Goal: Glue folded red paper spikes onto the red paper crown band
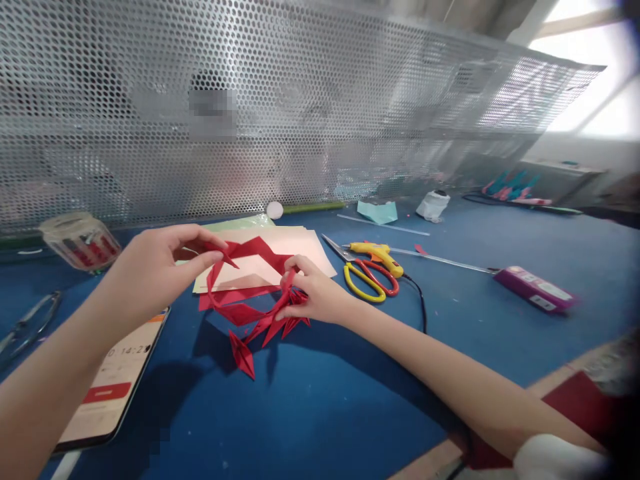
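Observation:
A ring of folded red paper (240,313) with pointed pieces hangs between my two hands, a little above the blue table. My left hand (173,263) pinches the ring's upper left side between thumb and fingertips. On the right side, my right hand (310,293) grips the band, its fingers closed near a cluster of pointed folds. One spiky red paper piece (243,357) dangles from the lower edge. Behind the ring lie cream paper sheets (315,250) and a flat red sheet (205,304).
Right of the papers are scissors (373,287) and a yellow glue gun (380,253) with a black cord. A purple box (535,290) lies farther right. Left are a phone (107,393), a clear jar (80,243) and pliers-like tool (30,323). A perforated metal screen (300,120) stands behind.

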Available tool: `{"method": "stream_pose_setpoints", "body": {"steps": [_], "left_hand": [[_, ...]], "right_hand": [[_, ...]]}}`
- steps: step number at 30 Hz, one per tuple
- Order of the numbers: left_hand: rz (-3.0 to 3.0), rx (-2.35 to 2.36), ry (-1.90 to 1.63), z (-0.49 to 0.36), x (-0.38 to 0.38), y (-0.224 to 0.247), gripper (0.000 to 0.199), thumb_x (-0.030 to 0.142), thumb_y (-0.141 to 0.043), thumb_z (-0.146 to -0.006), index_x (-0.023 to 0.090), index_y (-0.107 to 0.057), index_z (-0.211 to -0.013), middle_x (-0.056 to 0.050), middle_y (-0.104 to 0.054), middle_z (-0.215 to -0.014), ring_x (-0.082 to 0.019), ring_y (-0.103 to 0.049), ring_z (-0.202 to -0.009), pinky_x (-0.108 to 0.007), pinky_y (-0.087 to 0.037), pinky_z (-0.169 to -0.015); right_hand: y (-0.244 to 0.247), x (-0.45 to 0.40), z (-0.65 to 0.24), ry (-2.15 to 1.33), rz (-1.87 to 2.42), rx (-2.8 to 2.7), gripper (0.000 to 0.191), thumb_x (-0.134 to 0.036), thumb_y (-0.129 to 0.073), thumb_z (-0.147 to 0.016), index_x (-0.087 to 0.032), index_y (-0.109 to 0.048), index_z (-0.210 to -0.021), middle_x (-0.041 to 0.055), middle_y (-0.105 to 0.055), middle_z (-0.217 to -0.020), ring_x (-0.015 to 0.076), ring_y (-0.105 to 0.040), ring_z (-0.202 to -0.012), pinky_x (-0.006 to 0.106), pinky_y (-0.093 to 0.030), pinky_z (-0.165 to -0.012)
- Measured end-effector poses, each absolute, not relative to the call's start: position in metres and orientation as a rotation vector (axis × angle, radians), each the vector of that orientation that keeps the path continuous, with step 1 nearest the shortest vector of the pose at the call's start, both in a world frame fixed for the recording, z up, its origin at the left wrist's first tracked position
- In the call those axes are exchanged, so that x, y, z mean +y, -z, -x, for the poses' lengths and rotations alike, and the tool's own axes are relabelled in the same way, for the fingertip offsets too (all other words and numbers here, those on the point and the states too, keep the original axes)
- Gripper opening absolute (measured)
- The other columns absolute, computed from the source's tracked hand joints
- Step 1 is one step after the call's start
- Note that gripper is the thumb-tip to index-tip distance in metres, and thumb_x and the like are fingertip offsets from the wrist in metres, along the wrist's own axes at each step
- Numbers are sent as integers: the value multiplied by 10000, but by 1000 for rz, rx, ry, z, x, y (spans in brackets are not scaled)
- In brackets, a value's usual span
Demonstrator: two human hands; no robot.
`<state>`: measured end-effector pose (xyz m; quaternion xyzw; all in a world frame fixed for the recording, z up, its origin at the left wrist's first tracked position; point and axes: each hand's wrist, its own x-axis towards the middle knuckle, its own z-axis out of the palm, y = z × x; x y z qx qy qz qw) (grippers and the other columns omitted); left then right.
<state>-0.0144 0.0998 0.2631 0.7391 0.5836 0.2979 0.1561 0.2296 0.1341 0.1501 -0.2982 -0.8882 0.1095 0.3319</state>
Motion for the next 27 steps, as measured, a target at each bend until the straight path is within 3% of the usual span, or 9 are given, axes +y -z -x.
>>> {"method": "stream_pose_setpoints", "body": {"steps": [5,11,21,27], "left_hand": [[-2285,1566,-805,1,97,-254,167,379,-573,-758,262,-676,-819,8,-728,-920,-215,-651,-875,-342,-483,-823],[-2312,1503,-895,-3,102,-240,301,335,-568,-764,244,-579,-1051,-2,-699,-895,-184,-673,-846,-295,-518,-792],[-2261,1472,-806,0,110,-235,110,306,-576,-765,220,-632,-805,-6,-717,-820,-181,-681,-750,-290,-528,-719],[-2215,1355,-684,-4,112,-225,96,235,-556,-748,220,-638,-796,3,-731,-786,-168,-690,-737,-278,-532,-713]], "right_hand": [[-152,134,-232,-358,816,-2347,398,-459,-803,-617,-171,-557,-738,83,-421,-1056,226,-449,-1052,386,-460,-922],[-151,142,-228,-423,718,-2347,384,-392,-805,-642,-169,-528,-789,117,-382,-1207,238,-434,-1181,411,-424,-1009],[-152,150,-203,-373,785,-2269,420,-456,-807,-607,-167,-587,-818,110,-434,-1181,260,-432,-1205,448,-410,-1029],[-149,145,-195,-351,820,-2261,521,-415,-814,-616,-164,-614,-1026,115,-452,-1197,255,-436,-1186,448,-396,-1036]]}}
